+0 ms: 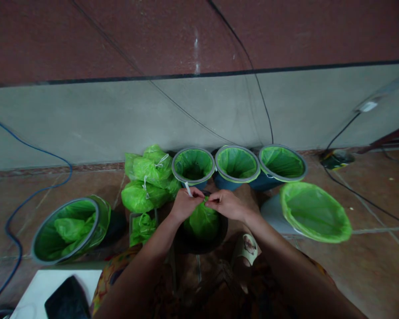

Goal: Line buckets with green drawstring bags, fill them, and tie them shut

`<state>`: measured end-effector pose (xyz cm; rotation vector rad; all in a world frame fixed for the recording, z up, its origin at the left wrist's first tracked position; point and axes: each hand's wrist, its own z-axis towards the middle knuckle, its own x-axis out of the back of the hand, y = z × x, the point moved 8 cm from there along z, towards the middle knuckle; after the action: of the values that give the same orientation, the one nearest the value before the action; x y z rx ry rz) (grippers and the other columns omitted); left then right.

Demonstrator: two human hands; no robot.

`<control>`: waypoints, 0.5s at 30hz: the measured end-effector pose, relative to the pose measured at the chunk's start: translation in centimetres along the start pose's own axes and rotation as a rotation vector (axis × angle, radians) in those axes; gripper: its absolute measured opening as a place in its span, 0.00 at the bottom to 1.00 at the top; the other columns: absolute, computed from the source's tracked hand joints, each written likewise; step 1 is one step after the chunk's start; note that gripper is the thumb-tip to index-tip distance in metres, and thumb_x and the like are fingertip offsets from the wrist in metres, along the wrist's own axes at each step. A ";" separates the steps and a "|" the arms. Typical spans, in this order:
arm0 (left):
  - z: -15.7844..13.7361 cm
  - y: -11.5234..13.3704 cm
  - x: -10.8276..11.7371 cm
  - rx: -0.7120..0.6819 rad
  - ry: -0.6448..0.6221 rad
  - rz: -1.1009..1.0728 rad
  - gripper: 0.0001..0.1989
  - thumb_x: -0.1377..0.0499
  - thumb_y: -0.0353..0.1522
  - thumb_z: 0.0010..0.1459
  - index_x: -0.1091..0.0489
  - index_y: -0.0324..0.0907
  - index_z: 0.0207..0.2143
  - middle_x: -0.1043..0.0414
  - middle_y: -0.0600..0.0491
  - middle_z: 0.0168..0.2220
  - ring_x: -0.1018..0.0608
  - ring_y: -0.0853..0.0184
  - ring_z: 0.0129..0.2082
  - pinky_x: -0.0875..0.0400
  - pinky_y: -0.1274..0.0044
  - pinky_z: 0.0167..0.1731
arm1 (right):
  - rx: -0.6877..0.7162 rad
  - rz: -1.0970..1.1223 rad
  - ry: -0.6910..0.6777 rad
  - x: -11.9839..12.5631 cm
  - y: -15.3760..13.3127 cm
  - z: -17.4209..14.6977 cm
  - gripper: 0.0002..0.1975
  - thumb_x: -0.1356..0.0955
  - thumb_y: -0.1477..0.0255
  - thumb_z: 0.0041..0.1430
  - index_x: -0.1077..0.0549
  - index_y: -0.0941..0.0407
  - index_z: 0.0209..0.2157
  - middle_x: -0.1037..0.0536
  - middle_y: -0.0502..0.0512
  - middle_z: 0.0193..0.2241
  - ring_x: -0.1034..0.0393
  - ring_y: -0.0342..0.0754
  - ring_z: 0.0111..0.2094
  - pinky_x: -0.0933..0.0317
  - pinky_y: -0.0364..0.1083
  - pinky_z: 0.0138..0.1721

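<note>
A green plastic bag (202, 225) sits filled out inside a dark round bin (223, 232) between my feet. Its gathered top is pinched from both sides. My left hand (187, 204) has its fingers closed at the bag's neck, and a short white strip (188, 189) sticks up by the fingers. From the other side my right hand (228, 204) pinches the neck with thumb and fingers. The fingertips almost meet. Whether a tie runs between them is too small to tell.
Tied green bags (144, 197) are piled left of a row of lined bins (236, 163) by the wall. Another lined bin (98, 212) tilts at left; a grey one (272, 215) leans at right. A blue cable (36, 190) and a white surface (36, 294) lie left.
</note>
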<state>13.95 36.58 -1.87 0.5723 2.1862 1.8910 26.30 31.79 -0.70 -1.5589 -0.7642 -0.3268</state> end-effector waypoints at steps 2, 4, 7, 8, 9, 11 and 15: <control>0.1 0.7 -0.1 -0.103 -0.020 0.136 0.03 0.39 0.25 0.43 0.26 0.40 0.23 0.26 0.56 0.23 0.27 0.71 0.26 0.34 0.79 0.31 | -0.017 -0.053 0.018 0.2 0.3 0.1 0.12 0.34 0.68 0.58 0.21 0.57 0.28 0.26 0.48 0.21 0.37 0.41 0.24 0.49 0.41 0.28; 0.1 1.0 -0.3 -0.164 -0.036 0.187 0.04 0.41 0.25 0.47 0.26 0.40 0.26 0.25 0.56 0.26 0.26 0.71 0.27 0.33 0.79 0.32 | -0.012 -0.052 0.072 0.6 0.2 0.3 0.12 0.35 0.68 0.59 0.21 0.56 0.32 0.23 0.50 0.26 0.34 0.43 0.28 0.46 0.42 0.31; -0.2 1.3 -0.4 -0.227 -0.025 0.187 0.06 0.43 0.26 0.50 0.25 0.39 0.30 0.24 0.55 0.28 0.25 0.70 0.29 0.31 0.79 0.33 | 0.005 0.038 0.157 1.2 0.1 0.6 0.13 0.38 0.69 0.62 0.22 0.57 0.35 0.22 0.52 0.30 0.33 0.43 0.31 0.44 0.42 0.33; -0.4 1.5 -0.4 -0.253 -0.010 0.191 0.07 0.43 0.26 0.51 0.25 0.40 0.31 0.24 0.54 0.29 0.24 0.70 0.30 0.31 0.79 0.33 | 0.011 0.084 0.167 1.2 0.1 0.8 0.13 0.39 0.69 0.62 0.23 0.58 0.34 0.23 0.52 0.29 0.33 0.43 0.30 0.44 0.42 0.33; -0.5 1.8 -0.4 -0.284 0.012 0.199 0.08 0.43 0.25 0.50 0.25 0.40 0.31 0.24 0.54 0.31 0.24 0.70 0.31 0.31 0.79 0.34 | 0.015 0.135 0.167 1.1 0.1 0.9 0.13 0.39 0.69 0.62 0.24 0.58 0.33 0.24 0.51 0.28 0.34 0.42 0.29 0.44 0.42 0.32; -0.8 2.3 -0.3 -0.335 0.059 0.201 0.10 0.44 0.23 0.50 0.25 0.40 0.31 0.24 0.53 0.32 0.24 0.70 0.33 0.30 0.79 0.36 | 0.021 0.247 0.146 0.6 0.0 1.2 0.13 0.38 0.67 0.61 0.25 0.58 0.32 0.26 0.50 0.26 0.36 0.41 0.26 0.44 0.41 0.30; -1.0 2.3 -0.4 -0.327 0.094 0.087 0.11 0.45 0.24 0.50 0.25 0.41 0.34 0.25 0.53 0.32 0.24 0.70 0.31 0.29 0.79 0.33 | -0.045 0.472 0.102 -0.3 0.2 1.3 0.15 0.35 0.61 0.58 0.27 0.58 0.28 0.32 0.46 0.20 0.41 0.39 0.20 0.48 0.41 0.24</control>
<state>14.31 35.76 0.46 0.5332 1.8688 2.3008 25.92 32.99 -1.27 -1.6962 -0.2944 -0.0735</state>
